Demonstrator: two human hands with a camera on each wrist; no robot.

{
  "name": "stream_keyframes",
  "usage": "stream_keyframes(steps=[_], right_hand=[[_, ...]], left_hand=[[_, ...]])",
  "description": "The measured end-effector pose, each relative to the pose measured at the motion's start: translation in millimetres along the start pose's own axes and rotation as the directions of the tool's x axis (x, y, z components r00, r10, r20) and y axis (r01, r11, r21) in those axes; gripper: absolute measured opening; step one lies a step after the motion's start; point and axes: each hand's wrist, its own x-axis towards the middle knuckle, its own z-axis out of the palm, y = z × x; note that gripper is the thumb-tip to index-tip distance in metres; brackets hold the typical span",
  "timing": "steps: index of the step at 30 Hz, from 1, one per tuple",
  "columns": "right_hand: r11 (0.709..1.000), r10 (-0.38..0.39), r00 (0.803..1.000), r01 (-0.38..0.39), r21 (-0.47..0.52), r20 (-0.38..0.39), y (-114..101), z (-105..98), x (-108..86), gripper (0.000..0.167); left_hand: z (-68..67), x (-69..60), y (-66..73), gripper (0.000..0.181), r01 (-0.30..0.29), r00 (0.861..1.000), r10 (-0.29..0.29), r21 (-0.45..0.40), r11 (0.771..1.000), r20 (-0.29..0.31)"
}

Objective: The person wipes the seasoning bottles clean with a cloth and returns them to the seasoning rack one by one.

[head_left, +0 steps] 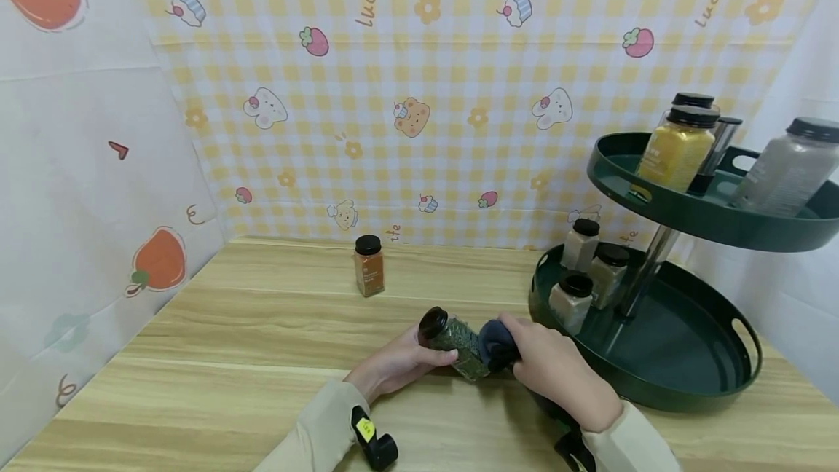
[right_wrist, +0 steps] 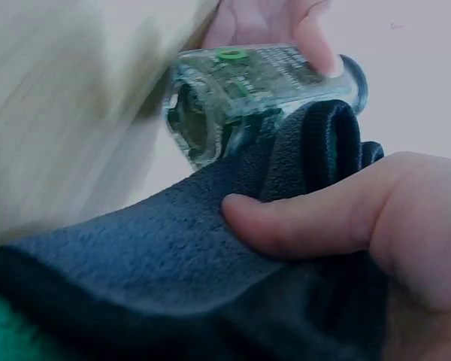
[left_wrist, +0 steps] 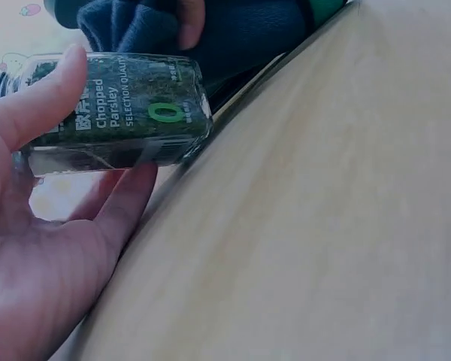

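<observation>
looks like a wiping step: grip the parsley jar near its black lid, press the dark blue cloth lightly, turn face by face (corners too). left hand has fingers and thumb closed round the jar, which lies tilted in it over the tabletop, well in from the back edge. right hand pinches the bunched cloth, up against the jar's side.

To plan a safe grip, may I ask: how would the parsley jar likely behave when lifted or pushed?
The parsley jar looks smooth and glossy, so it may slip. Its flat sides suggest it would hardly roll. Its leafy green flakes probably weigh little.
</observation>
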Motion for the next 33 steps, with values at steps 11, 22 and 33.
stream_keyframes(steps=[11,22,33], right_hand=[[0.997,-0.078,0.992,0.079,0.003,-0.098,-7.2,-0.4,-2.4,0.050],[0.988,-0.131,0.979,0.142,0.063,-0.153,-17.0,-0.8,-4.7,0.051],[0.962,-0.167,0.963,0.206,0.181,-0.209,-21.4,2.5,-2.4,0.049]], left_hand=[[-2.7,1.5,0.7,0.063,-0.074,0.997,0.075,-0.148,0.986,0.003],[-0.7,2.0,4.0,0.068,-0.084,0.996,0.082,-0.224,0.971,-0.020],[-3.0,0.3,1.7,0.050,-0.100,0.993,0.108,-0.157,0.983,0.041]])
